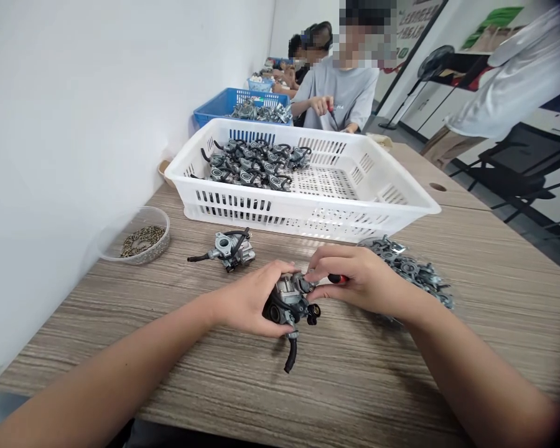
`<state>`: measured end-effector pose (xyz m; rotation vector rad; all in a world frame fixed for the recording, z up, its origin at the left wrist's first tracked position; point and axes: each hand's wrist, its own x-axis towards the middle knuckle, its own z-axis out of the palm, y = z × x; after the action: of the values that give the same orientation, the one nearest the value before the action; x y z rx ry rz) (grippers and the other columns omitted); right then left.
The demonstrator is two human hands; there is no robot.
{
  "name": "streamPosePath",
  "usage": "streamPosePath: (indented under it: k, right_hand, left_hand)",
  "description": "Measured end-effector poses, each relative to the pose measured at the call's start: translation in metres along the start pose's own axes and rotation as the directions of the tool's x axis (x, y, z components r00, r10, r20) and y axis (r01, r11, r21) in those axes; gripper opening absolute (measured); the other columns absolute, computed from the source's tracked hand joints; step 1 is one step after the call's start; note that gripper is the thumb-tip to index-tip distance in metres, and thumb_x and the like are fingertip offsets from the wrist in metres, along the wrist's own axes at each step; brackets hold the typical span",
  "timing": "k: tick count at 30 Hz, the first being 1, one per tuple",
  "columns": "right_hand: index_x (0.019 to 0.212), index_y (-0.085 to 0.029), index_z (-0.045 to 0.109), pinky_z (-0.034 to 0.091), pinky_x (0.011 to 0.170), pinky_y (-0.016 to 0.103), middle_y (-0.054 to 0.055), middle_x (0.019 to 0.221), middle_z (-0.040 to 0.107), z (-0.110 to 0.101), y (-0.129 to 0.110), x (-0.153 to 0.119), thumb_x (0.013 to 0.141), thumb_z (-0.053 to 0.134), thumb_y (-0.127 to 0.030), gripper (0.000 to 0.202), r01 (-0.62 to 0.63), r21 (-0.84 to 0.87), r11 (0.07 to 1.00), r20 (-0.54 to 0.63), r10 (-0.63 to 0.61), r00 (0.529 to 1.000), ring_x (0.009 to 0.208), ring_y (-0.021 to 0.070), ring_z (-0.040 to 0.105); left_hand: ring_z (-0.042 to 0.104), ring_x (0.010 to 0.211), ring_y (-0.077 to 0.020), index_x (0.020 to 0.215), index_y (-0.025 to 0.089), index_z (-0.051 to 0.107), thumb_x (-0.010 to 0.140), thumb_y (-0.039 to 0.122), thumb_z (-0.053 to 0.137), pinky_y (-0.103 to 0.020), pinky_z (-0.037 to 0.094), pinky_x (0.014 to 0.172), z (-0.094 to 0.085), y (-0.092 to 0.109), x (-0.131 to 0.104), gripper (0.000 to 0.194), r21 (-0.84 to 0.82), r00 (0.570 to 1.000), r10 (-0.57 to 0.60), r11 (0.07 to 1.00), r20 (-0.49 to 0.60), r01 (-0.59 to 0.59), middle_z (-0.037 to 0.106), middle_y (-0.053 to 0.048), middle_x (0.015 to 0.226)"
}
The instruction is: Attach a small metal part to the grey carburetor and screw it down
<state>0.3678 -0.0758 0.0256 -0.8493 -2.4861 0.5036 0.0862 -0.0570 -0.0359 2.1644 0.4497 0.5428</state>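
Above the table's near middle, my left hand (254, 302) is closed round a carburetor (287, 305), whose black hose points down toward me. The thumb and fingers of my right hand (361, 280) pinch a small grey metal part (304, 284) against the carburetor's upper right side. A screwdriver (338, 279) with a red and black handle is tucked in the same right hand; its tip is hidden. Behind my left hand, a second carburetor (231, 246) lies on the table. Partly behind my right forearm is a heap of small grey metal parts (413, 270).
A white plastic crate (308, 214) holding several carburetors stands across the table. At left is a clear round tub (156, 249) of small brass-coloured screws. Farther back are a blue crate (214, 106) and a seated person (338, 93) holding a red-handled tool. Another person's sleeve (518, 93) shows at right.
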Motion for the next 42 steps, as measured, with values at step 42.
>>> streamPosePath:
  k: [42]
  right_hand:
    - [0.100, -0.023, 0.078, 0.055, 0.075, 0.027, 0.006, 0.100, 0.072, 0.006, -0.011, 0.007, 0.098, 0.082, -0.036, 0.014, 0.056, 0.048, 0.997, -0.072, -0.052, 0.996, 0.087, 0.0167, 0.071]
  left_hand:
    - [0.059, 0.135, -0.0340, 0.146, 0.025, 0.039, 0.083, 0.052, 0.091, -0.053, 0.051, 0.114, 0.001, 0.006, 0.000, 0.086, -0.237, 0.989, -0.149, 0.960, 0.009, 0.147, 0.056, -0.015, 0.143]
